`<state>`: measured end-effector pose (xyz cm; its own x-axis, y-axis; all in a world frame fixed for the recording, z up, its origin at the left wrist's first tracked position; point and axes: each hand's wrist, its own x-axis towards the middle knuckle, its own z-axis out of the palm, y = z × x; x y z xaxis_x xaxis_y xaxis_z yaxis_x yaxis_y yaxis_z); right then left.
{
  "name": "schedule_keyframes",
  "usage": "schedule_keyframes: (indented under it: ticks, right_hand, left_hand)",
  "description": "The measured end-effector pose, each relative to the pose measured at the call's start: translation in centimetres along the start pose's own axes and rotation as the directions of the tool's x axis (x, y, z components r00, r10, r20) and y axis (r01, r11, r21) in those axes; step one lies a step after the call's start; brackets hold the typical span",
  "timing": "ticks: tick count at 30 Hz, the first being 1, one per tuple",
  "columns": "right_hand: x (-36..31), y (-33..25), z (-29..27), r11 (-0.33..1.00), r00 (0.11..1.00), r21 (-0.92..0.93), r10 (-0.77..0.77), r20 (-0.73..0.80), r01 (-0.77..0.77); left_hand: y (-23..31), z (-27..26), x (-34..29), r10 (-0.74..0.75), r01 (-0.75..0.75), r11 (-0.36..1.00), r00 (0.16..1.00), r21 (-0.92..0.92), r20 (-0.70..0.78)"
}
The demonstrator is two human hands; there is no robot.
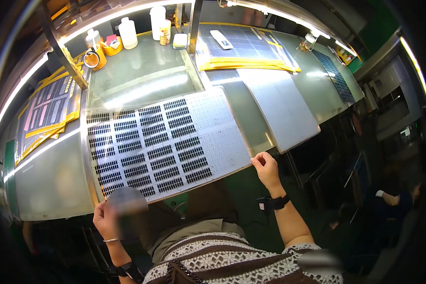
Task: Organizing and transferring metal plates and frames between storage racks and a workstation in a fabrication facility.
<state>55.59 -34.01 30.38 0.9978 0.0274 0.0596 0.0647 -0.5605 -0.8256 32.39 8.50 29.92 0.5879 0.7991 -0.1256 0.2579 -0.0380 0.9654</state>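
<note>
Left of the blank white panel [281, 111], the black-gridded panel [168, 146] lies just beyond both hands, long axis running roughly left-right, its corner nearest that landmark pinched by the right hand [266, 169], while blur obscures whether the left hand [103, 218] grips.

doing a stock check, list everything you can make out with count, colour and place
patterned panel: one, white with black blocks, centre
plain panel: one, pale grey, right of it
sheet stacks: two, dark with yellow edges, left and back
handheld device: one, white, on back stack
bottles: at least three, whitish, back left
jar: one, yellowish, beside bottles
slim board: one, dark teal, far right
worktop: sections, greenish, beneath
light tubes: several, white, overhead
left hand: one, bare, partly blurred, panel's near-left corner
right hand: one, bare, pinching near-right corner
</note>
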Motion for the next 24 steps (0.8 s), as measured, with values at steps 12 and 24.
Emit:
schedule_keyframes:
  ticks: [12, 24]
  right_hand:
    - [-0.2, -0.4, 0.0, 0.980, 0.984, -0.103, -0.174, -0.022, 0.171]
    - [0.0, 0.3, 1.0, 0.975, 0.986, -0.149, -0.166, -0.015, 0.162]
  left_hand:
    - [-0.9, 0.1, -0.3, -0.010, 0.009, 0.999, 0.999, -0.036, -0.036]
    - [-0.3, -0.4, -0.1, 0.180, -0.156, 0.975, 0.972, 0.159, -0.151]
